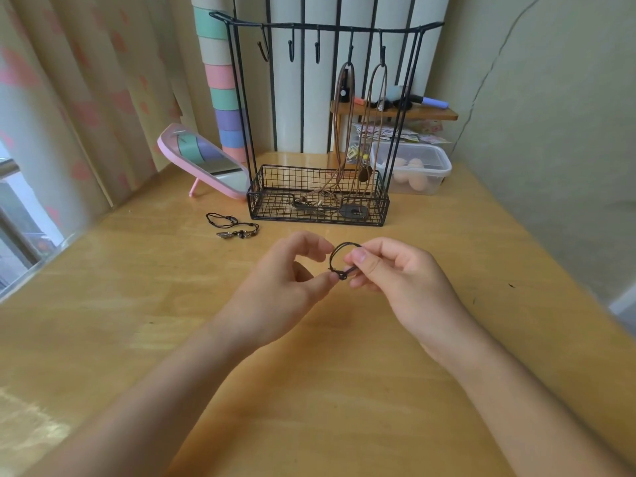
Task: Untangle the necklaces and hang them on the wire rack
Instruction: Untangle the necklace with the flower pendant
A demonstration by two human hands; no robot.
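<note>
A thin black cord necklace (339, 251) forms a small loop between my hands, above the wooden table. My left hand (285, 280) pinches it at a knot with thumb and fingertip. My right hand (395, 273) pinches the cord beside that knot. Behind them stands the black wire rack (318, 27) with several hooks on its top bar. Two brown cord necklaces (344, 108) hang from the two right hooks, their pendants lying in the rack's basket (316, 197). Another black beaded necklace (231, 226) lies on the table left of the basket.
A pink-framed mirror (203, 160) leans at the back left. A clear lidded box (413, 166) sits right of the rack, under a small wooden shelf (395, 113) with small items. A wall runs along the right, curtains along the left.
</note>
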